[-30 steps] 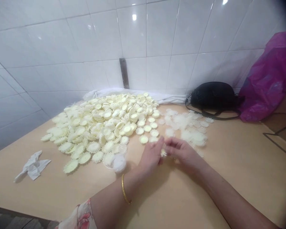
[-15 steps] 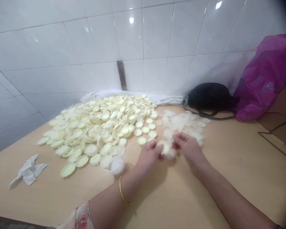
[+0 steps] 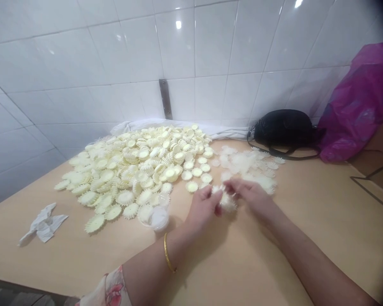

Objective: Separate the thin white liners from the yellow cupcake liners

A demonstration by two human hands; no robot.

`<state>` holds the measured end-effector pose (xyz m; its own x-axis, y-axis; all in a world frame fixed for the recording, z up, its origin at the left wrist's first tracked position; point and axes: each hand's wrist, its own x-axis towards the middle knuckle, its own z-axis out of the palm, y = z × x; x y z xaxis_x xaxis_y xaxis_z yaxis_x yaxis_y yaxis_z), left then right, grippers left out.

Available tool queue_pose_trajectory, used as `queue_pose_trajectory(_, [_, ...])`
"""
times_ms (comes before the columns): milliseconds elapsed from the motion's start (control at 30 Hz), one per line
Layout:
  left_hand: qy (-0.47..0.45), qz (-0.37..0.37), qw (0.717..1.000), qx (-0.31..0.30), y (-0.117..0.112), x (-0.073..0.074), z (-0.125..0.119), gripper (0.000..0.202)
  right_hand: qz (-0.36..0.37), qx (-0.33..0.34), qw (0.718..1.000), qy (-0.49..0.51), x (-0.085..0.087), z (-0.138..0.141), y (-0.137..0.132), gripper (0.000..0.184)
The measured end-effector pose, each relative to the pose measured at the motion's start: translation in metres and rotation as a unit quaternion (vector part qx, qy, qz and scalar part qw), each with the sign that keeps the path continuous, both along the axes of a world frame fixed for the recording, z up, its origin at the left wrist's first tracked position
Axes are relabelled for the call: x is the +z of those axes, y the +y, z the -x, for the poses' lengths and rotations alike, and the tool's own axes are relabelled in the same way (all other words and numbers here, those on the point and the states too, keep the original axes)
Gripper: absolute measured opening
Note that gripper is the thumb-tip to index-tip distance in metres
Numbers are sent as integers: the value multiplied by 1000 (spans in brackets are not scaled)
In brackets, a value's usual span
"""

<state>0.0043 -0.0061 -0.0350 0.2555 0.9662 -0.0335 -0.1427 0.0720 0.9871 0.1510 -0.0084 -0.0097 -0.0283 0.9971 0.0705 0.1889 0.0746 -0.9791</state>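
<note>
Between the thumb and fingers of my left hand (image 3: 204, 207) is a small stack of white flower-shaped pieces (image 3: 228, 203) with jagged, petal-like rims. My right hand (image 3: 250, 195) meets it from the right, thumb and fingers pinched at the stack's upper edge; the exact piece under those fingertips is blurred. Just beyond lies a loose spread of thin, translucent white flower-shaped pieces (image 3: 249, 163). A large heap of pale yellow scalloped, shallow cup-like discs (image 3: 140, 161) covers the table to the left. Beside my left wrist stands a clear round tub (image 3: 156, 219) with something white inside.
A crumpled white tissue (image 3: 44, 223) lies at the left of the wooden table (image 3: 242, 272). A black bag (image 3: 282, 129) with a strap and a magenta plastic bag (image 3: 354, 106) stand at the back right. White cloth (image 3: 223, 132) runs along the tiled wall.
My right hand has moved slightly left and closer, its fingertips now at the stack in my left hand. The view has shifted a little, while my left hand keeps its hold.
</note>
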Motion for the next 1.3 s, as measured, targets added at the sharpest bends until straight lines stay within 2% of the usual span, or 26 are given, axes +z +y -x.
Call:
queue_pose_trajectory(100, [4,-15,1000,-4,0,2,0,29,57,124,987,78,-1,10,-6,42])
queue_pose_trajectory(167, [8,-27,1000,-3,0,4,0,29,71,147,981,105,-3,14,-7,43])
queue_pose_trajectory(300, [18,-35,999,21,0,5,-1,33,67,122,977,162,-7,15,-7,37])
queue_pose_trajectory(433, [6,-19,999,45,0,4,-3,35,86,145,966,197,-12,17,-6,33])
queue_pose_trajectory(533, [-43,30,998,40,0,6,-4,33,94,132,961,222,-18,17,-1,28])
queue_pose_trajectory(667, [-113,100,989,3,0,11,-5,33,89,59,960,260,-23,14,5,31])
queue_pose_trajectory(767, [-122,103,987,2,-1,11,-5,27,89,21,966,240,-22,12,7,33])
queue_pose_trajectory(900, [-100,28,994,32,-2,9,-7,21,113,72,964,229,-17,14,3,34])
queue_pose_trajectory(1000, [-92,2,995,48,-4,11,-10,21,86,80,974,196,-15,16,0,33])
queue_pose_trajectory(1167, [-104,64,992,26,-8,19,-11,23,36,23,994,99,-16,13,0,36])
queue_pose_trajectory(1300, [-113,103,988,-14,-7,20,-7,20,29,22,998,52,-19,9,2,36])
